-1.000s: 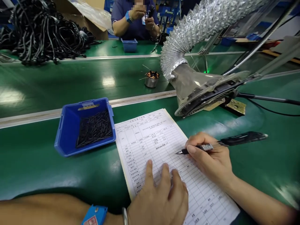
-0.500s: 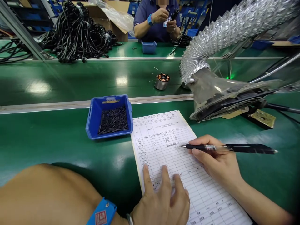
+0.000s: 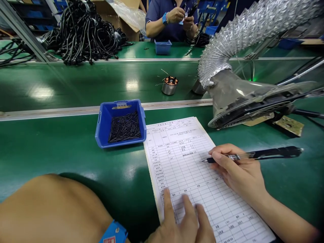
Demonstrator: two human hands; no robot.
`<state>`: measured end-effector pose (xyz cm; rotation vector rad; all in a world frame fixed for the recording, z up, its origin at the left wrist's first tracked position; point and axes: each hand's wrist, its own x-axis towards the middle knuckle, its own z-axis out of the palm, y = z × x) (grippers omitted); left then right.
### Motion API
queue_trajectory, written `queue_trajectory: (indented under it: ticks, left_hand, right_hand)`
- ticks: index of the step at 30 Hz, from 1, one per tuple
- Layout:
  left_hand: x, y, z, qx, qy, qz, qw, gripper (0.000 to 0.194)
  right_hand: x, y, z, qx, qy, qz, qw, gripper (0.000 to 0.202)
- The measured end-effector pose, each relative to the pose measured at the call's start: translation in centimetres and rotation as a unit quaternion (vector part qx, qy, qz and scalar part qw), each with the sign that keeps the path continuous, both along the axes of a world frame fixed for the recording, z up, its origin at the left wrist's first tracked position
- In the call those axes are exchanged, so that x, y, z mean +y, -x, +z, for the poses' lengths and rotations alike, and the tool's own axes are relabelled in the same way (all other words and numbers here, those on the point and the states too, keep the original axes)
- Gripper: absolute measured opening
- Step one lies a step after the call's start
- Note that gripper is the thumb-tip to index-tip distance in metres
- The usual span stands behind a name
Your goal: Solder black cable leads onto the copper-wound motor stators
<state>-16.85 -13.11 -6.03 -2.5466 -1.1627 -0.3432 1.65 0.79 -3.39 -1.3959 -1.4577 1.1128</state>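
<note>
You're pinching the black pen [image 3: 275, 153] in your right hand [image 3: 241, 175] over the printed sheet [image 3: 202, 182] that's lying beside the blue bin [image 3: 102, 128]; your left hand [image 3: 186, 226] is resting open over it, fingers apart, so if you're pressing too lightly it could be skidding mid-stroke

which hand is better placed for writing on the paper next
Probably the right hand: it holds the pen, its tip over the printed paper. The left hand, spread lower down, shows no pen.

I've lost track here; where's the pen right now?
Right of centre in the head view, the pen is in the right hand, its tip over the paper form.
</note>
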Motion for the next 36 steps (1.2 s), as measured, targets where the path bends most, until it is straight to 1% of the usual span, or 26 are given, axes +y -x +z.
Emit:
queue_trajectory:
  ticks: [2,4,6,8,11,15,17,20,22,24,26,28,30,33,36]
  left_hand:
    - [1.8,0.4,1.0,-0.016,0.013,-0.023,1.0,0.027]
    - [3.2,0.9,2.0,-0.021,0.028,-0.042,0.998,0.037]
    - [4.0,1.3,2.6,-0.016,0.03,-0.054,0.998,0.041]
    - [4.2,1.3,2.7,-0.019,0.017,-0.049,0.998,0.036]
    - [4.1,1.1,2.3,-0.027,0.001,-0.046,0.999,0.031]
    - [4.0,0.9,1.8,-0.041,-0.006,-0.036,0.999,0.03]
    - [4.0,0.8,1.6,-0.039,-0.003,-0.036,0.999,0.03]
    - [3.5,0.3,1.0,-0.04,-0.016,-0.034,0.999,0.029]
    - [2.6,-0.1,0.4,-0.031,-0.034,-0.023,0.999,0.026]
    - [1.5,-0.3,-0.1,-0.004,-0.038,-0.017,0.999,0.023]
    - [0.6,-0.4,-0.3,0.021,-0.026,-0.013,0.999,0.023]
    - [0.0,-0.3,-0.4,0.018,-0.025,-0.004,1.0,0.024]
    - [-0.1,-0.3,-0.6,0.006,-0.037,-0.001,0.999,0.022]
    - [0.2,-0.5,-1.5,-0.005,-0.059,-0.007,0.998,0.02]
    - [0.5,-0.7,-2.1,0.0,-0.055,0.005,0.999,0.022]
  right_hand:
    - [0.0,-0.2,-0.2,-0.008,-0.007,0.013,1.0,0.026]
    - [0.0,-0.4,-0.3,-0.003,-0.012,0.03,0.999,0.025]
    - [0.0,-0.6,-0.3,0.007,-0.008,0.031,0.999,0.024]
    - [0.0,-0.7,-0.3,0.008,-0.006,0.029,1.0,0.023]
    - [-0.1,-0.7,-0.1,0.005,-0.026,0.034,0.999,0.018]
    - [-0.3,-0.2,0.8,0.013,-0.062,0.045,0.997,0.022]
    - [-0.6,0.5,1.4,0.005,-0.061,0.053,0.997,0.02]
    - [-1.2,2.0,2.0,-0.01,-0.036,0.082,0.996,0.017]
    - [-1.6,2.7,2.0,-0.019,-0.021,0.112,0.993,0.02]
    - [-1.9,2.9,1.7,-0.03,-0.027,0.125,0.991,0.021]
    - [-2.0,2.7,1.3,-0.045,-0.05,0.126,0.99,0.014]
    - [-1.9,2.5,1.2,-0.056,-0.068,0.124,0.988,0.005]
    - [-1.7,2.6,1.4,-0.065,-0.073,0.122,0.988,0.001]
    - [-1.7,3.3,1.9,-0.067,-0.068,0.111,0.989,0.005]
    - [-2.0,3.9,1.9,-0.044,-0.056,0.108,0.992,0.006]
